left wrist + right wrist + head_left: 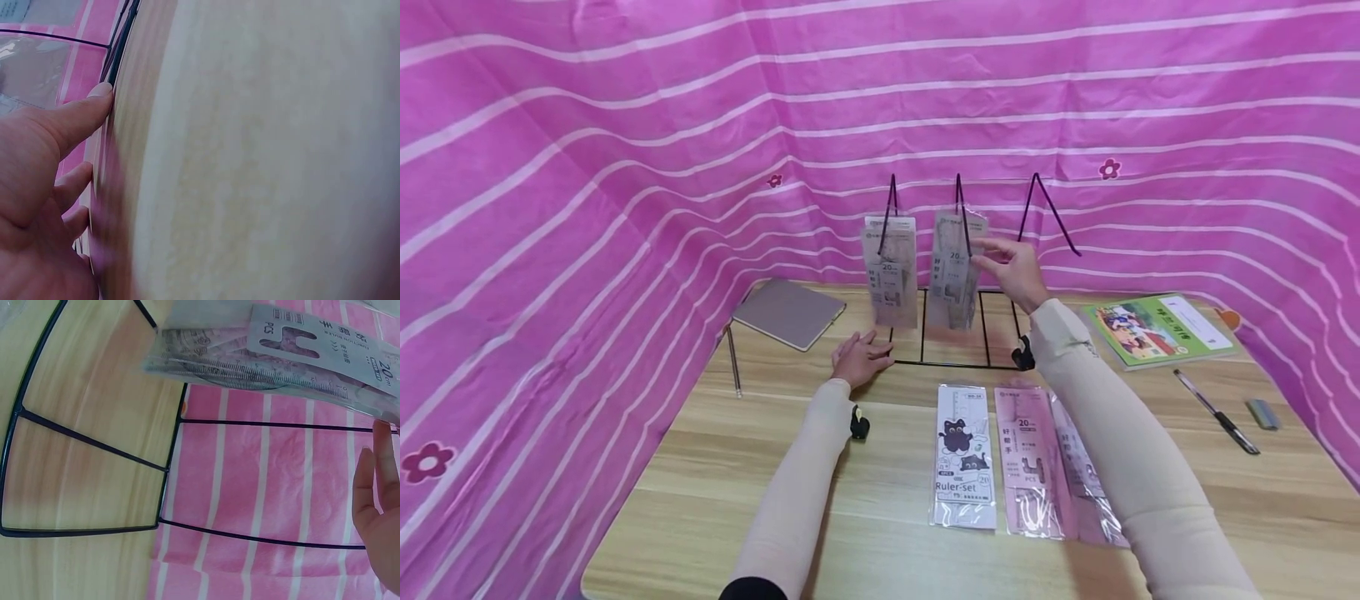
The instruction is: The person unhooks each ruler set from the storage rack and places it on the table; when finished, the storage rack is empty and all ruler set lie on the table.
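Observation:
My right hand (1017,268) is at the right edge of a ruler-set packet (951,275) that hangs on the middle hook of a black wire rack (955,364). In the right wrist view a fingertip (382,432) meets the packet's lower edge, and the visible fingers are extended. More ruler-set packets (891,287) hang on the left hook. Down at the rack's front left corner, my left hand (861,358) rests with spread fingers. The left wrist view has its thumb (87,115) against the black wire.
Ruler-set packets, one white (964,458) and one pink (1032,467), lie before the rack; another is partly under the right sleeve. A grey notebook (790,312) and a pencil (733,362) are left. A green book (1161,329), a pen (1217,412) and an eraser (1262,414) are right.

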The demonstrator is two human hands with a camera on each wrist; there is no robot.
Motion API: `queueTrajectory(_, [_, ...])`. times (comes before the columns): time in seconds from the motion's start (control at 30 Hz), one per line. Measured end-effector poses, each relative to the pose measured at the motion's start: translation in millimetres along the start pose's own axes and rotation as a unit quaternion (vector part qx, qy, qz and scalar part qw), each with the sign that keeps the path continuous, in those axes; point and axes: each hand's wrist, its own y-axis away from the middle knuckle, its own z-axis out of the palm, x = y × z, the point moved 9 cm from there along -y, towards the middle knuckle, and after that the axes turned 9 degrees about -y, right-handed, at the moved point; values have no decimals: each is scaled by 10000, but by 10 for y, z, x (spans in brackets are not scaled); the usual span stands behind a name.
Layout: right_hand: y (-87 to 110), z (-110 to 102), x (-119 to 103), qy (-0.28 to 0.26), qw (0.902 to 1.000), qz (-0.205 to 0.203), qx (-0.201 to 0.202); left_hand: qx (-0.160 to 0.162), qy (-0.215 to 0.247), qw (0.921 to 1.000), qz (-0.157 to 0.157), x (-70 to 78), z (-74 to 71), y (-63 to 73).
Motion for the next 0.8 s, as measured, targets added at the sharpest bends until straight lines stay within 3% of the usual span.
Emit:
queueTrajectory(0.37, [258, 3, -459, -97, 9994, -345, 5, -25, -127, 9999, -94, 25, -12, 24])
queueTrajectory(0.6, [374, 3, -522, -139, 9987, -481, -61, -56, -163, 9998, -85, 11, -8, -6])
queueTrajectory(0.8, [548, 9, -501, -525, 9974, -465, -143, -60, -236, 9997, -34, 26, -9, 19])
